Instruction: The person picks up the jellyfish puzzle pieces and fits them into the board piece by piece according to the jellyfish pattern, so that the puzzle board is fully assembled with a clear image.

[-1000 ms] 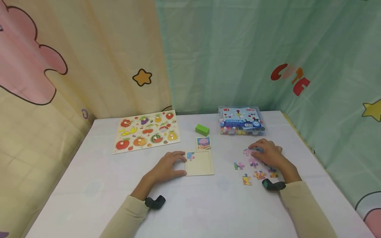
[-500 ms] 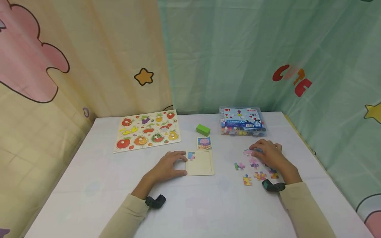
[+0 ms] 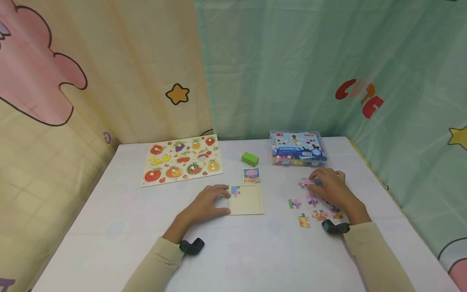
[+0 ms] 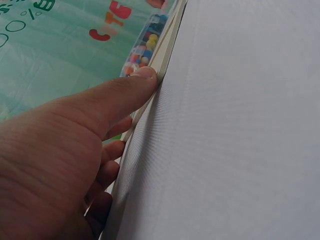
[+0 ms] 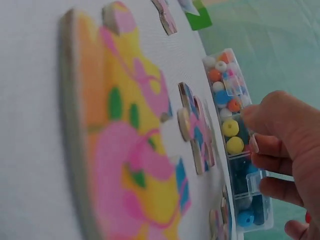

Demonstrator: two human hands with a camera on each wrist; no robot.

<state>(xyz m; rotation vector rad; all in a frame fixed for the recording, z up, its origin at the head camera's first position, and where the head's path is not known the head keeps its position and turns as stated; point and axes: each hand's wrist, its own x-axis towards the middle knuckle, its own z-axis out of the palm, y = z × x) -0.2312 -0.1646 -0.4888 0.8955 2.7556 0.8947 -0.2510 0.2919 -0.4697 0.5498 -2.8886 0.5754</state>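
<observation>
My left hand (image 3: 208, 205) rests at the left edge of a square wooden puzzle tray (image 3: 249, 205). In the left wrist view its thumb (image 4: 135, 90) lies on the tray's rim, with the other fingers bent beside it. A blue-and-pink jigsaw piece (image 3: 235, 191) sits in the tray's top-left corner. My right hand (image 3: 330, 188) is over the loose pieces, fingers bent. A pink jigsaw piece (image 3: 305, 183) shows at its thumb and forefinger; whether they pinch it I cannot tell. Several other pieces lie nearby, including a yellow one (image 3: 304, 221) and a green-and-pink one (image 3: 294, 203).
A picture card (image 3: 251, 175) lies just beyond the tray, below a green block (image 3: 250, 159). Behind the right hand stands a clear bead box (image 3: 298, 149). A fruit puzzle board (image 3: 182, 161) lies at the back left. Curtains (image 3: 255, 73) hang behind the white table (image 3: 219, 259).
My right fingertips and the pink piece beside them have shifted slightly away from me. The left hand stays at the tray's edge. The head view has drifted a little.
</observation>
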